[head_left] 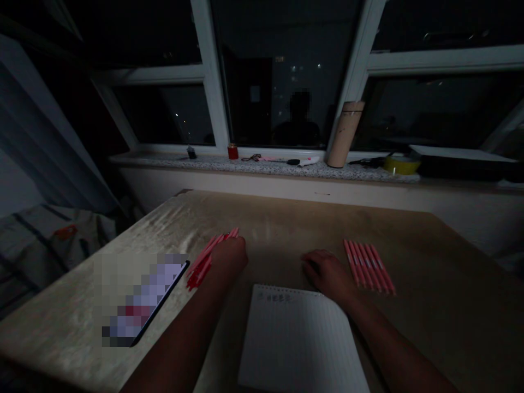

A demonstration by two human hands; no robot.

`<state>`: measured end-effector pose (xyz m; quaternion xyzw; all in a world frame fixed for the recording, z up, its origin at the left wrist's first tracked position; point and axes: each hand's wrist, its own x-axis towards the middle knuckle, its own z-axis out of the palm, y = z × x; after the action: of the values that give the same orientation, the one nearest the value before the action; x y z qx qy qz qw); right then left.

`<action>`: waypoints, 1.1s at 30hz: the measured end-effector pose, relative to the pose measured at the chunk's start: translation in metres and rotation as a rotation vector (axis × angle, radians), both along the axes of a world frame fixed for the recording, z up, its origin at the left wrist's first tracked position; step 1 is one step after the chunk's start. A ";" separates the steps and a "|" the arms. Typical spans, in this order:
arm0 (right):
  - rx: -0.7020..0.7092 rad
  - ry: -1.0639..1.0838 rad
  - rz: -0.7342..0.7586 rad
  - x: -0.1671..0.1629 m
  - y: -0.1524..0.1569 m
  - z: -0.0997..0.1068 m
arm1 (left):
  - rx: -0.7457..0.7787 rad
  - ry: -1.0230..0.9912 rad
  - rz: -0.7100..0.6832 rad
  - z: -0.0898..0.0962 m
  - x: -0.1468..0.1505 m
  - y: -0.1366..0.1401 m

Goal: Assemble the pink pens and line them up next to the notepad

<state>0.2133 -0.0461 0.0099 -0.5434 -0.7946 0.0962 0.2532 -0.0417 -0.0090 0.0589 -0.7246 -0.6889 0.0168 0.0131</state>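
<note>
My left hand (231, 252) is curled over a loose pile of slim pink pens (199, 271). Its fingers are bent down at the far end of the pile, and what they hold is hidden. On the bare tabletop beyond the notebook rests my right hand (325, 270), its fingers loosely bent with a gap between thumb and forefinger and nothing seen in it. Just to its right, several pink pens (368, 266) lie side by side in a neat row. A spiral notebook (301, 344) with lined pages lies between my forearms, with faint writing at its top.
A phone (158, 303), partly pixelated, lies left of the pile on the tabletop (282, 218). Along the granite windowsill (262, 166) stand a small red jar (233, 152), a tall tan bottle (346, 135) and a yellow tape roll (401, 165). The light is dim.
</note>
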 end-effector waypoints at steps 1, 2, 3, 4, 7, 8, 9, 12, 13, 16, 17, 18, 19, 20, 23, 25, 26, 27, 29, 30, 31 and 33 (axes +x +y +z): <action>-0.004 0.000 0.000 0.000 0.000 0.000 | -0.003 0.007 0.011 -0.001 0.000 0.000; -0.008 -0.001 -0.001 -0.001 0.000 0.000 | -0.008 0.012 0.020 -0.001 0.001 0.000; -0.008 -0.003 -0.002 -0.001 0.000 0.001 | -0.012 0.015 0.025 -0.002 0.001 0.000; -0.006 -0.007 -0.004 -0.001 0.000 0.001 | -0.016 0.015 0.028 -0.003 0.002 0.001; 0.003 -0.017 -0.002 -0.001 -0.001 0.002 | -0.001 -0.002 0.009 -0.004 0.001 0.002; 0.005 -0.016 -0.003 -0.001 -0.001 0.002 | 0.014 -0.022 0.000 -0.005 0.001 0.003; 0.005 -0.014 -0.003 -0.001 -0.001 0.002 | 0.037 -0.051 -0.006 -0.005 0.000 0.003; 0.008 0.016 -0.007 0.000 -0.001 0.001 | 0.116 -0.240 -0.043 -0.005 0.002 0.006; 0.010 0.031 -0.008 0.000 -0.001 0.000 | 0.140 -0.358 -0.054 -0.005 0.004 0.007; 0.003 0.085 -0.009 0.001 -0.001 -0.001 | 0.191 -0.886 -0.059 -0.009 0.012 0.011; -0.001 0.108 -0.012 0.001 0.000 -0.002 | 0.190 -1.078 -0.055 -0.011 0.016 0.011; -0.004 0.133 -0.015 0.001 0.000 -0.002 | 0.177 -1.243 -0.049 -0.014 0.020 0.011; -0.009 0.158 -0.015 0.001 0.000 -0.002 | 0.156 -1.362 -0.046 -0.016 0.024 0.011; -0.013 0.183 -0.015 0.001 0.000 -0.002 | 0.140 -1.443 -0.057 -0.019 0.028 0.010; -0.037 0.272 -0.022 0.001 -0.002 -0.002 | 0.074 -1.654 -0.062 -0.025 0.039 0.007; -0.076 0.360 -0.034 0.001 -0.003 -0.003 | -0.010 -1.786 -0.048 -0.030 0.045 0.005; -0.098 0.410 -0.042 0.001 -0.004 -0.003 | -0.063 -1.849 -0.041 -0.033 0.047 0.004; -0.122 0.457 -0.048 0.001 -0.003 -0.005 | -0.113 -1.903 -0.035 -0.035 0.050 0.003; -0.163 0.559 -0.062 0.002 -0.001 -0.009 | -0.188 -1.978 -0.024 -0.041 0.053 0.002; -0.183 0.616 -0.068 0.002 0.001 -0.012 | -0.218 -1.998 -0.026 -0.043 0.054 0.002; -0.201 0.682 -0.075 0.003 0.003 -0.014 | -0.242 -2.010 -0.031 -0.045 0.055 0.001; -0.237 0.809 -0.076 0.004 0.007 -0.018 | -0.284 -2.016 -0.048 -0.048 0.055 0.001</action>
<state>0.2175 -0.0391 -0.0086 -0.5162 -0.5941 0.3831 0.4836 0.0133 -0.0082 0.0107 -0.4098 -0.3561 -0.5203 -0.6592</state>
